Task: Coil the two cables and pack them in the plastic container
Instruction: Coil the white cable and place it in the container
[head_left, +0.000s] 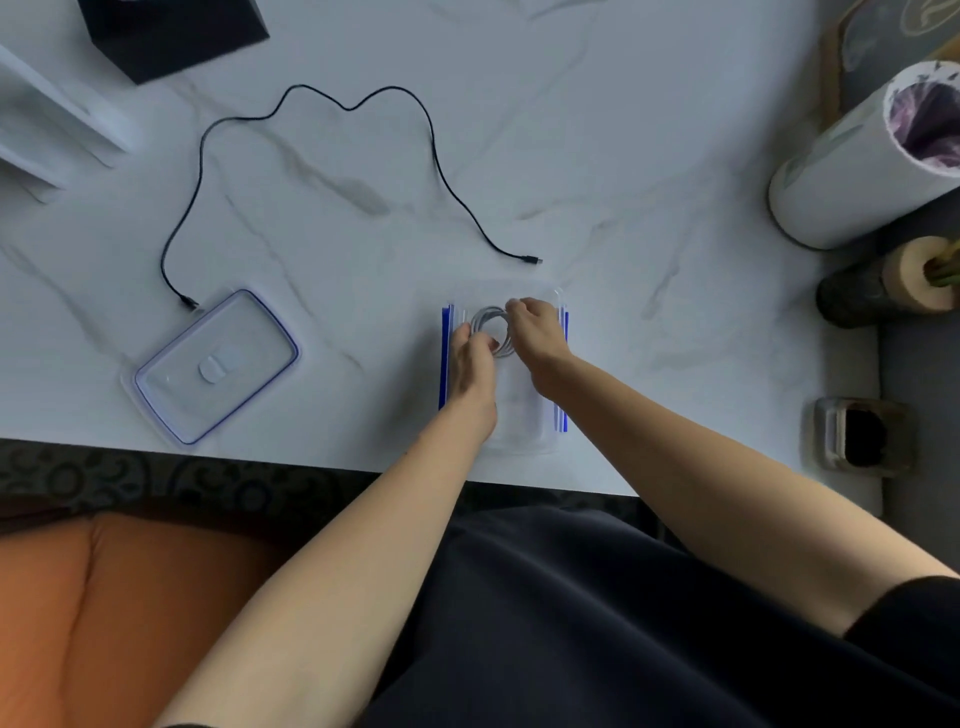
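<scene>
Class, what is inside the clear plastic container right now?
A coiled white cable, held by the left hand and right hand; they hide part of the container floor.

cable (317, 98): black | table (571, 156): white marble (grey veins) | lid (215, 366): blue-edged

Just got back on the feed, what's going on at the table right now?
A person holds the coiled white cable with the left hand and right hand over the open plastic container near the table edge. The black cable lies uncoiled on the table beyond, untouched. The lid lies to the left, off the container.
</scene>
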